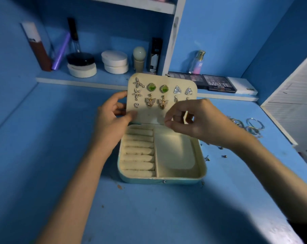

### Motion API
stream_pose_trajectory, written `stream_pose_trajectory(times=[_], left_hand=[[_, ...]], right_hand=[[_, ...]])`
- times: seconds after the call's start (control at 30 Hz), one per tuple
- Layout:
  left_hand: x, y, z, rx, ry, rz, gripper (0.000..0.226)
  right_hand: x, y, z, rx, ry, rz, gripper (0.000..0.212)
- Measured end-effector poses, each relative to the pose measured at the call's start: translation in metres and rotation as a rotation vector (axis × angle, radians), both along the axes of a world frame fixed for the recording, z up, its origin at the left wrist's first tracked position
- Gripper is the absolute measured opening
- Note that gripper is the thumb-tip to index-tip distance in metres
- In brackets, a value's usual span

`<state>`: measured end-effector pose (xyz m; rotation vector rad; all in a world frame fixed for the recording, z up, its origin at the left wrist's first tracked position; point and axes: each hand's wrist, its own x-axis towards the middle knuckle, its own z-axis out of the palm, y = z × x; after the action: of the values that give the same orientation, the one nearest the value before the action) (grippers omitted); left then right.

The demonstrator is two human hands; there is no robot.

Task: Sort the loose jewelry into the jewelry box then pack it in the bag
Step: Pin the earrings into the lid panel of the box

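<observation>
A cream-lined jewelry box [201, 171] lies open in the middle of the blue table. Its upright lid panel [147, 117] carries several earrings: flower-shaped, green square [151, 87], triangular and butterfly [150, 101] ones. My left hand [114, 118] grips the lid panel's left edge, thumb on the front. My right hand [189, 120] hovers before the panel's lower right, thumb and forefinger pinched together; whether something tiny sits between them I cannot tell. The ring rolls [138, 152] and the right compartment [175, 152] look empty.
Loose rings and bangles [251, 125] lie on the table at the right, with small pieces [224, 156] nearer the box. Behind stand makeup palettes [218, 83], a perfume bottle [198, 62], round compacts [115, 61] and tubes on a shelf. A white panel [293, 106] is at the right.
</observation>
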<state>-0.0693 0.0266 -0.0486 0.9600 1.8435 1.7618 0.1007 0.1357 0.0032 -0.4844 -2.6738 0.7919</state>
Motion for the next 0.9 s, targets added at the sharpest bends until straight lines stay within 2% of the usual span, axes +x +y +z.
stream_pose_trajectory(times=[0.13,0.33,0.9], left_hand=[[-0.002,-0.001,0.0,-0.002,-0.032,-0.019,0.048],[-0.004,-0.001,-0.001,0.004,-0.061,-0.034,0.051],[-0.002,-0.004,0.003,0.008,-0.078,-0.047,0.05]], right_hand=[[-0.031,-0.01,-0.022,0.073,0.13,-0.028,0.003],[-0.053,-0.015,-0.043,0.158,0.237,-0.107,0.013],[-0.059,-0.019,-0.048,0.262,0.255,-0.155,0.013]])
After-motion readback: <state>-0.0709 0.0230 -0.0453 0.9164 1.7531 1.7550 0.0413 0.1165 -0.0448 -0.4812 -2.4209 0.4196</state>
